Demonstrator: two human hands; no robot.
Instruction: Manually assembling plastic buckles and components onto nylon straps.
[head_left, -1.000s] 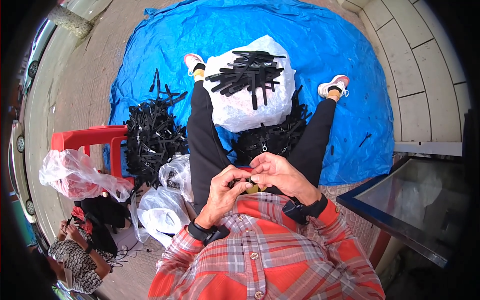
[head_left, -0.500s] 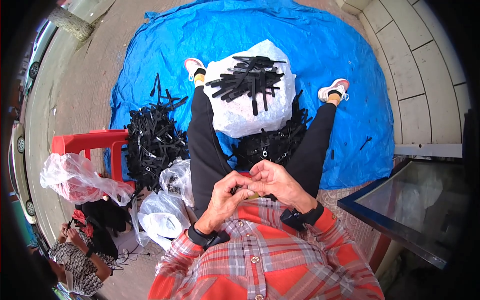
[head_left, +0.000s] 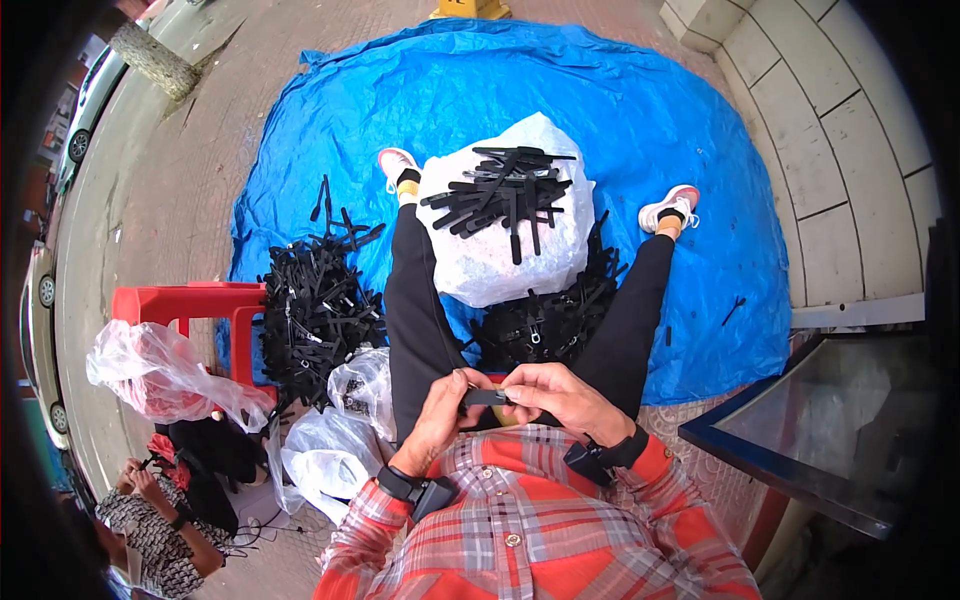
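Note:
In front of my belly, a short black strap (head_left: 484, 397) is stretched between my two hands. My left hand (head_left: 440, 418) is closed on one end of it, and my right hand (head_left: 562, 396) pinches the other end between thumb and fingers. Beyond them, a pile of similar black straps (head_left: 540, 325), some with metal clips, lies between my legs. Farther off stands a stuffed white plastic bag (head_left: 490, 275) with several black straps (head_left: 510, 190) heaped on its top. Another large heap of black straps (head_left: 318, 310) lies left of my left leg.
A blue tarp (head_left: 690, 130) spreads under everything. A red plastic stool (head_left: 190, 300) with a clear bag (head_left: 160, 365) is at the left, near other clear bags (head_left: 325, 450). Another person (head_left: 165, 525) sits at lower left. A blue-framed glass panel (head_left: 800, 420) is at the right.
My hands have drawn slightly apart, and the black strap now shows between them. The whole view has shifted, so the scene sits a little lower.

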